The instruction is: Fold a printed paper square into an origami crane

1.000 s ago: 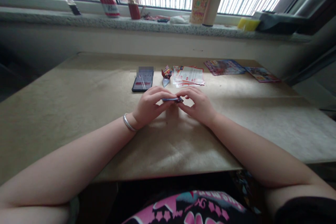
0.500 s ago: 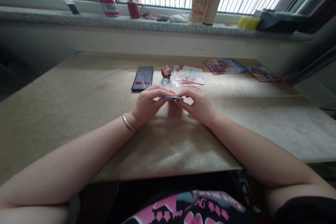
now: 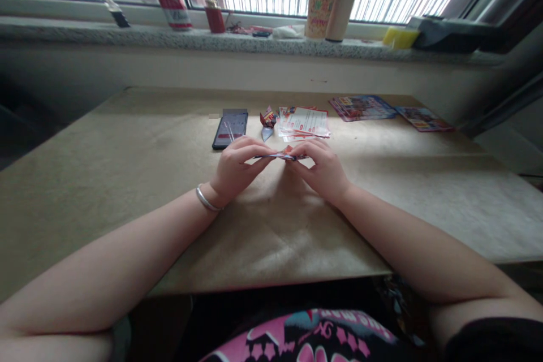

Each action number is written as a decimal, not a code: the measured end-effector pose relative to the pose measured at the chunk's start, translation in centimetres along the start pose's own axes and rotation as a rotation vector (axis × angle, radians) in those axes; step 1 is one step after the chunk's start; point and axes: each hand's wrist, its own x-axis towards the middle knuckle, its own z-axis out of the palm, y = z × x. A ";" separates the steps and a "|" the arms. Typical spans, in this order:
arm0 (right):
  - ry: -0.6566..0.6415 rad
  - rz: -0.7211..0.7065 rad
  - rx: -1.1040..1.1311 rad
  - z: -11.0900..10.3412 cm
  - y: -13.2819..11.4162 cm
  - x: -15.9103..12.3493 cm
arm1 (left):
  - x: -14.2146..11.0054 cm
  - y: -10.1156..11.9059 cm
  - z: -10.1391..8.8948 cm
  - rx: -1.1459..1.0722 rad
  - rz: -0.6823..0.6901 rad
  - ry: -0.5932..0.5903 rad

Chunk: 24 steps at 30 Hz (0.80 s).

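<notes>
Between my two hands, just above the table, is a folded piece of printed paper (image 3: pixel 283 154) in red and blue, seen nearly edge-on. My left hand (image 3: pixel 238 165) pinches its left end between thumb and fingers; a silver bangle circles that wrist. On the other end, my right hand (image 3: pixel 319 167) pinches with thumb and forefinger. A small reddish flap rises between the fingertips. Right behind the hands stands a small folded paper piece (image 3: pixel 268 119), dark and red with a pale blue-grey tip. How the held paper is folded underneath is hidden.
A phone (image 3: pixel 231 129) lies behind my left hand. Several white printed sheets with red edges (image 3: pixel 306 121) are piled behind my right hand. Colourful printed cards (image 3: pixel 365 108) lie at the back right. On the windowsill stand a red can (image 3: pixel 173 7) and a patterned cup (image 3: pixel 321 10).
My hands have drawn slightly apart at the fingertips, and a reddish flap of the paper now shows between them. The things on the table stay put.
</notes>
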 end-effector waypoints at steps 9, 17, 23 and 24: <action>0.065 -0.026 -0.033 -0.2 -0.2 0.2 | 0.1 -0.3 0.2 0.192 0.080 -0.018; 0.052 -0.047 -0.032 -0.1 0.0 0.1 | 0.2 0.3 0.3 0.162 0.067 -0.036; 0.044 -0.074 -0.039 0.0 0.2 0.0 | 0.1 0.4 0.4 0.157 0.128 -0.052; 0.040 -0.073 -0.042 0.0 0.3 0.0 | 0.1 0.4 0.4 0.159 0.140 -0.050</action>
